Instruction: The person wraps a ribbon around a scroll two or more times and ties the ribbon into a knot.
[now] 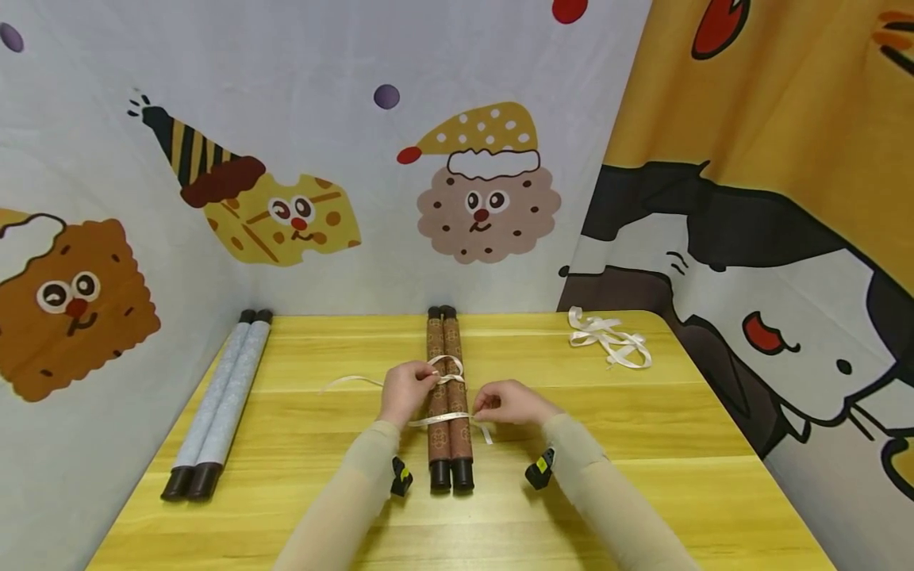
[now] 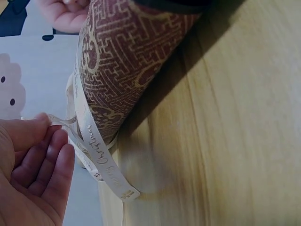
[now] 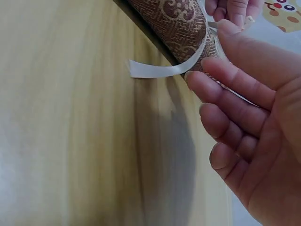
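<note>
Two brown scrolls (image 1: 439, 438) lie side by side on the table (image 1: 571, 507), long axes pointing at the wall (image 1: 321, 289). The right hand (image 1: 516, 403) bends its fingers beside the nearer ribbon (image 1: 448, 417), grip unclear; the left hand (image 1: 405, 391) pinches the farther ribbon (image 1: 457, 378).

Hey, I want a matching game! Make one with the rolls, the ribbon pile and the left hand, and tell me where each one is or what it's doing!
Column one
1. heap of loose ribbon
2. left hand
3. brown patterned rolls
4. pale grey rolls

Column two
A. lying along the left side of the table
B. near the far right corner of the table
C. lying in the middle of the table
D. pinching white ribbon

Right pairs
1-B, 2-D, 3-C, 4-A
</note>
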`<state>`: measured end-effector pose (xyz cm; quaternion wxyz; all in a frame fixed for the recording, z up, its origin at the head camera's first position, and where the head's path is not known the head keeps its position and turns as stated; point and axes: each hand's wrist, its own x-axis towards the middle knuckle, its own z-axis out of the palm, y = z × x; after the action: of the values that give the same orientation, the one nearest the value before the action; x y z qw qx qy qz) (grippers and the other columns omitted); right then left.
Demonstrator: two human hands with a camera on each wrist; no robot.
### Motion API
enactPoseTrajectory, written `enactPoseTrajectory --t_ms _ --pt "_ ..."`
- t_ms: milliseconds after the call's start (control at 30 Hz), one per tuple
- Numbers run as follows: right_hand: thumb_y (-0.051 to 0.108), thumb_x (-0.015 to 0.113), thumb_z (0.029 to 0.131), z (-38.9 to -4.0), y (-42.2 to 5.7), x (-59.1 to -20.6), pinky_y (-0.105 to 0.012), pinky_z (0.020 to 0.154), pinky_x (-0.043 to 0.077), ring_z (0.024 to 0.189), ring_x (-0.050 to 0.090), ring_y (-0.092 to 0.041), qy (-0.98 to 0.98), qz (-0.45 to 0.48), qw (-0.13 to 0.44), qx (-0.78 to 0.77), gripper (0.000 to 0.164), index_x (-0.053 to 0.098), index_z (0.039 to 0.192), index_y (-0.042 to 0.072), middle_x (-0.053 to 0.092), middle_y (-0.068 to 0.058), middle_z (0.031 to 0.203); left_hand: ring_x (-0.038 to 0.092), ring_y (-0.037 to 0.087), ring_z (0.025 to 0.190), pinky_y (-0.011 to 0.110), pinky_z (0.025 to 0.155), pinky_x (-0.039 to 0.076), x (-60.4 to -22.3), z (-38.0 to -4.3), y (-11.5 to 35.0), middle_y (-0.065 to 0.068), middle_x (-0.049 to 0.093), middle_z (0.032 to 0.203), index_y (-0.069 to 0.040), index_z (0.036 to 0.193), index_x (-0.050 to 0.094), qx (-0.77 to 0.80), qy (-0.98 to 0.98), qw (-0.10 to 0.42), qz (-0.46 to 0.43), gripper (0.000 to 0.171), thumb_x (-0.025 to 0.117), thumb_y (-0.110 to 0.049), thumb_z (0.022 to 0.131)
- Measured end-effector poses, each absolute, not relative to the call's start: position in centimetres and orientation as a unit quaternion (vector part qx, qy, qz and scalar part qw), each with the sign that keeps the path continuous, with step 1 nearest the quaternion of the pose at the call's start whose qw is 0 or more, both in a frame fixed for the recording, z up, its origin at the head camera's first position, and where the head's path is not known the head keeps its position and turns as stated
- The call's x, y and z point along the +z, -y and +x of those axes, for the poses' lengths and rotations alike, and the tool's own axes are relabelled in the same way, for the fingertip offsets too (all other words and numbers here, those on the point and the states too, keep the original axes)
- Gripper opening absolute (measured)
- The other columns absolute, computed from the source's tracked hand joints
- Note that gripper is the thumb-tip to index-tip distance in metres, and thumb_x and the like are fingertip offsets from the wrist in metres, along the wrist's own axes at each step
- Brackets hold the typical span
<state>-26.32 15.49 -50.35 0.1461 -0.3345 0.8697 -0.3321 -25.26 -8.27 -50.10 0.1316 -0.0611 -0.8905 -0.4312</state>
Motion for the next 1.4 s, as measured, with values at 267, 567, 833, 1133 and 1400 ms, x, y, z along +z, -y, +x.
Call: enactPoseTrajectory --t_ms 267,567,833,1133,1400 --pt "0.016 0.078 0.086 -25.9 -15.0 -51.3 -0.024 0.072 0.052 0.073 0.06 -0.003 -0.86 -0.351 0.156 -0.336 0.011 0.069 0.09 0.011 0.065 0.01 0.081 0.067 0.021 0.076 0.037 0.071 0.054 -50.2 -25.4 8.5 0.002 0.073 0.08 -0.004 0.084 0.077 -0.439 0.885 0.139 -0.065 0.006 0.079 -0.009 0.082" --pt "0.013 0.07 0.093 -25.8 -15.4 -51.6 -0.026 0.067 0.048 0.064 0.053 -0.002 -0.882 -0.327 0.109 -0.32 0.008 0.068 0.085 0.013 0.063 0.01 0.074 0.067 0.019 0.077 0.036 0.071 0.054 -50.1 -25.2 8.5 0.002 0.073 0.081 -0.004 0.086 0.077 -0.448 0.883 0.127 -0.061 0.004 0.077 -0.007 0.084" --pt "0.012 0.067 0.095 -26.5 -18.1 -50.3 -0.029 0.068 0.046 0.067 0.053 -0.007 -0.896 -0.271 0.08 -0.342 0.01 0.069 0.086 0.01 0.061 0.01 0.073 0.067 0.02 0.078 0.036 0.071 0.054 -50.5 -25.2 8.8 0.002 0.073 0.082 -0.003 0.088 0.077 -0.449 0.883 0.124 -0.058 0.004 0.076 -0.005 0.085" --pt "0.018 0.064 0.098 -27.4 -22.0 -49.5 -0.034 0.071 0.044 0.07 0.052 -0.013 -0.914 -0.206 0.062 -0.344 0.015 0.07 0.09 0.006 0.062 0.005 0.079 0.068 0.023 0.081 0.038 0.074 0.055 -50.6 -25.3 8.7 0.004 0.073 0.084 -0.006 0.087 0.077 -0.456 0.88 0.123 -0.053 0.005 0.075 -0.003 0.085" --pt "0.019 0.064 0.098 -27.6 -25.5 -48.8 -0.035 0.072 0.045 0.072 0.054 -0.015 -0.929 -0.147 0.025 -0.338 0.018 0.071 0.091 0.004 0.064 0.002 0.08 0.067 0.023 0.083 0.039 0.076 0.055 -51.0 -25.4 8.8 0.005 0.072 0.086 -0.006 0.088 0.077 -0.468 0.873 0.12 -0.058 0.009 0.072 0.001 0.085"
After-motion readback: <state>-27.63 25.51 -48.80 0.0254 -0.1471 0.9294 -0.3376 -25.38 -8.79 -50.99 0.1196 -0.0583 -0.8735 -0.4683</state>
